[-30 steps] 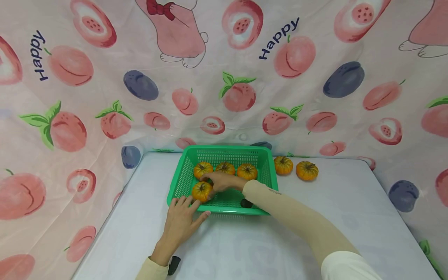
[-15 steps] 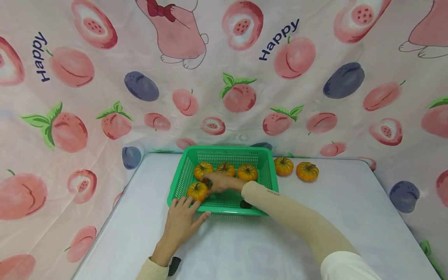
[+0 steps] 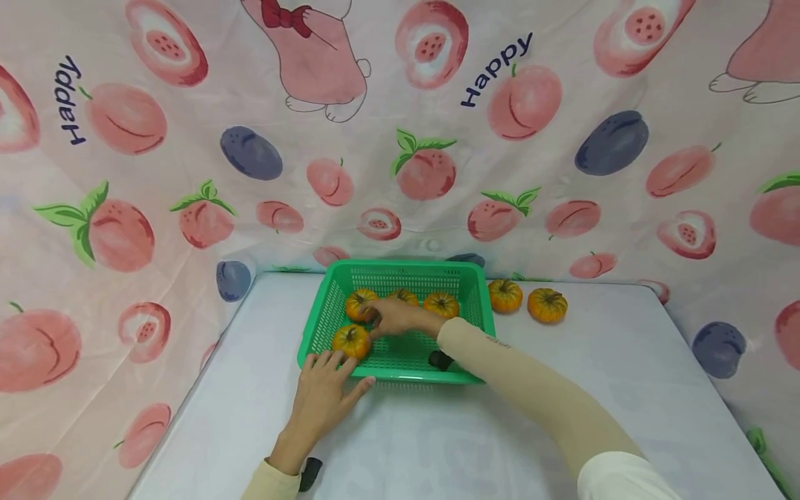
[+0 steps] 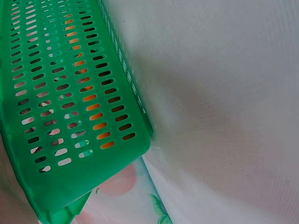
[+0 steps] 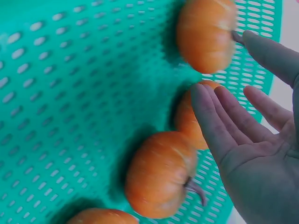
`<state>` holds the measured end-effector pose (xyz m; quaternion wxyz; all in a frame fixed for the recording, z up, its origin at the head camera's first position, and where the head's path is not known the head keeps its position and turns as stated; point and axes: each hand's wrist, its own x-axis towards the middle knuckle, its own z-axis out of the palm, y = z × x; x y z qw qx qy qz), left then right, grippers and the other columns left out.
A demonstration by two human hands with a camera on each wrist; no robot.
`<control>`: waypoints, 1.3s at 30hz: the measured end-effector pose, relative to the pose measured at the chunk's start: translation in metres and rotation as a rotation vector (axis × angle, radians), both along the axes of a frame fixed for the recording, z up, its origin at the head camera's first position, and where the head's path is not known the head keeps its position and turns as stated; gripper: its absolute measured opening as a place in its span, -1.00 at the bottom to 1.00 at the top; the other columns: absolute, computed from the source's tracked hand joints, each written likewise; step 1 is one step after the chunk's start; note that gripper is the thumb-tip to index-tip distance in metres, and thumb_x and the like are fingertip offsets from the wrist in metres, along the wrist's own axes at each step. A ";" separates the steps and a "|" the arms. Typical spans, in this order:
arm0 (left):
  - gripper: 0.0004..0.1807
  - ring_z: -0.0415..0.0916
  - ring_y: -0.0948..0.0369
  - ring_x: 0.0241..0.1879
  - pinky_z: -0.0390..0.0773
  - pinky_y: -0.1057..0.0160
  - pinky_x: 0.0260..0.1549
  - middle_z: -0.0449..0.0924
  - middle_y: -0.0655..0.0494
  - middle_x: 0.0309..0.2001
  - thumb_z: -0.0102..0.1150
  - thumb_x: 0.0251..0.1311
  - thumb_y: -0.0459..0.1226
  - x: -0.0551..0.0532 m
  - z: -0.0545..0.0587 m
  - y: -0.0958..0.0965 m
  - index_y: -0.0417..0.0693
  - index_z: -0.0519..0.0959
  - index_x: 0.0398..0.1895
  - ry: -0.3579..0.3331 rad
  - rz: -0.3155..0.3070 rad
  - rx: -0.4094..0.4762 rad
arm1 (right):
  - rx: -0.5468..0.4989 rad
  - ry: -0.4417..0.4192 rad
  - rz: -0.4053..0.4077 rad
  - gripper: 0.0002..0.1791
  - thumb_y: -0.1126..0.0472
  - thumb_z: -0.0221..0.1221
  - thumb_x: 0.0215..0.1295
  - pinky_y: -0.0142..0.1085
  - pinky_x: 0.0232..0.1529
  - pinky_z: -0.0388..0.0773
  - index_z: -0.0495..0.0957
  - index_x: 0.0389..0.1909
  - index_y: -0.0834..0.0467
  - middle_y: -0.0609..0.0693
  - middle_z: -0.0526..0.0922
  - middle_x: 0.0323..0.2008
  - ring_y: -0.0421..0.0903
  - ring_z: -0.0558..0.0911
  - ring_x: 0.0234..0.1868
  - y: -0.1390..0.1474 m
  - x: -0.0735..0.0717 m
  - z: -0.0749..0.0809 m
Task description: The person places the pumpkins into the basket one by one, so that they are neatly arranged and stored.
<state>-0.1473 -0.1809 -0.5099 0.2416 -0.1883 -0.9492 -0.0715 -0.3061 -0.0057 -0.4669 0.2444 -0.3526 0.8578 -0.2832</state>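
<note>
A green plastic basket holds several small orange pumpkins. One pumpkin sits in its front left corner, with three along the back. My right hand hovers inside the basket, its fingers spread and nothing between them. In the right wrist view, the right hand has its thumb tip close to the stem of a pumpkin. My left hand rests on the front left rim, fingers extended over it. From the left wrist, the slotted basket wall shows orange through its holes; the left hand's fingers are hidden there.
Two more pumpkins, one against the basket's right side and another farther right, sit on the white table. Behind the table hangs a peach-printed cloth. Small black devices sit at the wrists.
The front pumpkin has slid left toward the basket corner under my right hand. That hand has since let go and moved up and back. My left hand stays on the rim.
</note>
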 end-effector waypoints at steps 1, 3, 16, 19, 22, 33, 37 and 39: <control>-0.57 0.47 0.06 -0.20 0.36 0.05 -0.16 0.61 0.08 -0.23 0.15 0.18 0.26 0.000 0.000 0.000 0.13 0.57 -0.31 -0.001 0.001 0.000 | -0.015 -0.008 -0.003 -0.31 0.13 0.35 0.24 -0.24 0.02 0.61 0.33 0.37 0.07 0.10 0.53 0.24 -0.01 0.64 0.10 0.001 0.000 0.003; -0.57 0.48 0.06 -0.20 0.36 0.05 -0.15 0.62 0.08 -0.22 0.16 0.18 0.25 0.000 0.000 0.000 0.13 0.58 -0.30 -0.008 0.007 -0.005 | -0.034 -0.013 -0.002 -0.32 0.14 0.34 0.25 -0.25 0.03 0.61 0.33 0.37 0.07 0.09 0.52 0.25 0.00 0.62 0.13 0.004 -0.001 0.007; -0.54 0.48 0.07 -0.16 0.35 0.06 -0.09 0.63 0.08 -0.17 0.09 0.23 0.27 0.001 0.001 0.001 0.14 0.61 -0.23 -0.067 0.028 -0.016 | -0.149 -0.030 0.031 -0.33 0.15 0.34 0.25 -0.20 0.09 0.59 0.33 0.36 0.11 0.12 0.51 0.25 0.14 0.56 0.21 0.019 0.011 0.032; -0.54 0.48 0.07 -0.16 0.35 0.06 -0.10 0.62 0.09 -0.18 0.08 0.23 0.27 0.000 0.000 0.000 0.14 0.60 -0.22 -0.061 0.026 -0.011 | -0.178 -0.025 0.037 -0.34 0.15 0.34 0.24 -0.18 0.09 0.58 0.35 0.35 0.10 0.15 0.51 0.25 0.17 0.55 0.21 0.023 0.014 0.037; -0.56 0.47 0.08 -0.18 0.35 0.06 -0.11 0.61 0.10 -0.19 0.10 0.22 0.27 0.000 -0.001 0.000 0.15 0.60 -0.24 -0.045 0.021 -0.010 | -0.213 -0.026 0.033 -0.33 0.14 0.34 0.24 -0.15 0.12 0.57 0.35 0.35 0.09 0.18 0.50 0.25 0.17 0.54 0.22 0.028 0.017 0.042; -0.54 0.47 0.07 -0.19 0.35 0.04 -0.12 0.60 0.10 -0.21 0.12 0.22 0.25 0.001 0.000 0.000 0.10 0.62 -0.23 -0.047 0.020 0.006 | -0.324 -0.051 -0.014 -0.36 0.08 0.34 0.24 -0.24 0.06 0.60 0.37 0.33 -0.01 0.01 0.51 0.24 0.05 0.56 0.21 0.044 0.030 0.060; -0.53 0.47 0.06 -0.18 0.36 0.03 -0.12 0.61 0.09 -0.20 0.11 0.22 0.26 0.002 0.002 0.001 0.10 0.62 -0.22 -0.054 0.024 0.002 | -0.349 -0.072 -0.019 -0.35 0.09 0.33 0.25 -0.21 0.10 0.59 0.36 0.35 -0.02 0.02 0.47 0.29 0.03 0.53 0.24 0.049 0.034 0.064; -0.54 0.47 0.06 -0.18 0.36 0.03 -0.12 0.61 0.09 -0.20 0.11 0.22 0.26 0.002 0.002 0.002 0.11 0.62 -0.21 -0.055 0.025 0.001 | -0.367 -0.079 -0.024 -0.35 0.10 0.33 0.25 -0.20 0.11 0.59 0.36 0.35 -0.01 0.03 0.45 0.31 0.02 0.52 0.25 0.053 0.037 0.066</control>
